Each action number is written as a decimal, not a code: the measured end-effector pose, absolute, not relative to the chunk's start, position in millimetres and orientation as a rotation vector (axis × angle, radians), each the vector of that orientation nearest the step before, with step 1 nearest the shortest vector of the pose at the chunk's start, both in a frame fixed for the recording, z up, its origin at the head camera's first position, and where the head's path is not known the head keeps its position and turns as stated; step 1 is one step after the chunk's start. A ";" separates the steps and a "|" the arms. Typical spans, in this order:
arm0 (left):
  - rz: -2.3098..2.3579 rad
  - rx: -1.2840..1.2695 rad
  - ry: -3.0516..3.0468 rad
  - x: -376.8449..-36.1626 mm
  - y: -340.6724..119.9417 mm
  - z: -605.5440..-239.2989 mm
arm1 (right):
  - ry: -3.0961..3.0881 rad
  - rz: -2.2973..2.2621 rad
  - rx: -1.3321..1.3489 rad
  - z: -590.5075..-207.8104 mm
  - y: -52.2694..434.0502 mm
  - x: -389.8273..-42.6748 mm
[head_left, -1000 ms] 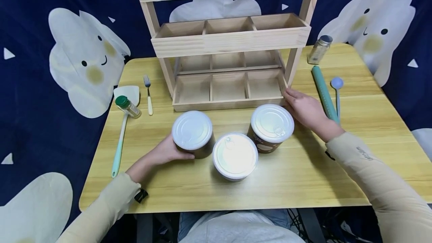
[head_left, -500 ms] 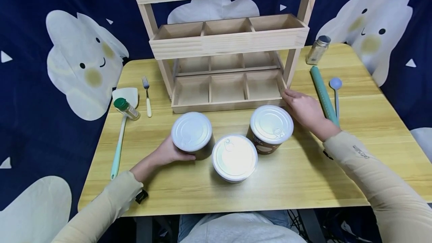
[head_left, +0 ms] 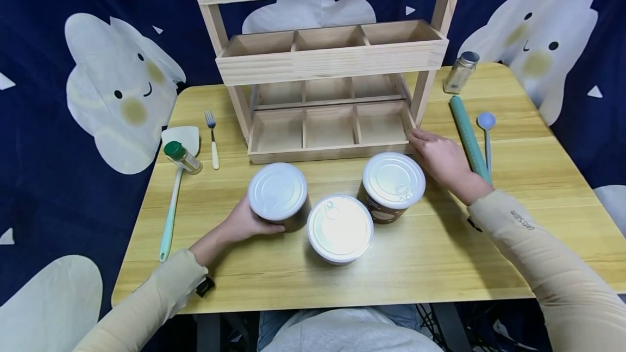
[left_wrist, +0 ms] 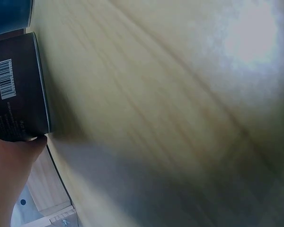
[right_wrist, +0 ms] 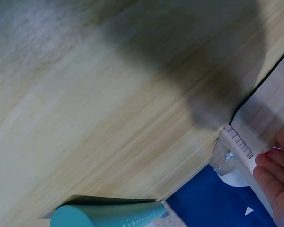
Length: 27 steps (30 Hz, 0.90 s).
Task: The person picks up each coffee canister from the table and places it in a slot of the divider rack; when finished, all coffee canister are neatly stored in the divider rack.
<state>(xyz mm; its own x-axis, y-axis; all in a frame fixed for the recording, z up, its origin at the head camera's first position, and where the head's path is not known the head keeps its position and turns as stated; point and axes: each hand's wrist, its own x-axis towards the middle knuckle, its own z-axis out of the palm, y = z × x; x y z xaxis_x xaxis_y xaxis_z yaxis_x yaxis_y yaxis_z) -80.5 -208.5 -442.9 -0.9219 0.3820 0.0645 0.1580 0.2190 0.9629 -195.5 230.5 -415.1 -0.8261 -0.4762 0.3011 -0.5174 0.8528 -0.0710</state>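
My left hand (head_left: pixel 243 221) grips a can (head_left: pixel 277 192) with a white lid, standing at the table's left of centre. In the left wrist view the dark side of this can (left_wrist: pixel 19 94) shows a barcode, with my thumb against its lower edge. Two similar cans stand beside it: a front can (head_left: pixel 339 230) in the middle and a brown can (head_left: pixel 393 181) to the right. My right hand (head_left: pixel 442 164) holds the right front corner of the wooden rack (head_left: pixel 332 64) by its bottom tray. The right wrist view has curled fingers (right_wrist: pixel 272 177) at that rack corner.
At left lie a white and mint spatula (head_left: pixel 171 216), a green-capped spice jar (head_left: pixel 183 157) resting across it, and a fork (head_left: pixel 214 140). At right are a teal rolling pin (head_left: pixel 470 137), a blue spoon (head_left: pixel 487 124) and a lidded glass jar (head_left: pixel 461 74).
The whole head view has shifted slightly. Both hands, the cans and the rack keep their places relative to one another.
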 end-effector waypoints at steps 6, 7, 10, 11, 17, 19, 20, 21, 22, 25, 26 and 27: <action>1.799 0.477 2.315 -78.6 -206.8 -441.0 | -2.758 0.230 0.759 -413.9 228.3 -194.9; 1.802 0.462 2.317 -78.5 -206.5 -440.4 | -2.758 0.234 0.761 -413.6 227.9 -194.7; 1.820 0.437 2.322 -79.0 -205.7 -438.3 | -2.754 0.238 0.764 -413.0 227.5 -194.0; 1.826 0.433 2.323 -79.4 -205.2 -437.2 | -2.753 0.238 0.764 -413.0 227.6 -193.8; 1.857 0.505 2.336 -87.2 -201.8 -428.3 | -2.764 0.245 0.746 -413.1 227.9 -192.7; 1.879 0.526 2.328 -91.0 -200.1 -422.7 | -2.759 0.251 0.745 -413.6 228.2 -192.9; 1.889 0.524 2.323 -93.0 -199.5 -419.7 | -2.755 0.253 0.746 -414.0 228.3 -192.8; 1.900 0.517 2.323 -94.8 -198.8 -416.4 | -2.750 0.256 0.746 -414.2 228.3 -192.7; 1.917 0.514 2.324 -96.8 -198.0 -412.8 | -2.745 0.259 0.748 -414.6 228.4 -192.7; 1.963 0.496 2.358 -104.9 -196.3 -402.9 | -2.731 0.265 0.752 -415.3 228.2 -192.5; 1.978 0.487 2.377 -108.3 -195.9 -399.5 | -2.727 0.267 0.753 -415.7 228.1 -192.6; 1.989 0.470 2.400 -111.8 -195.8 -396.3 | -2.724 0.268 0.754 -416.0 227.9 -192.9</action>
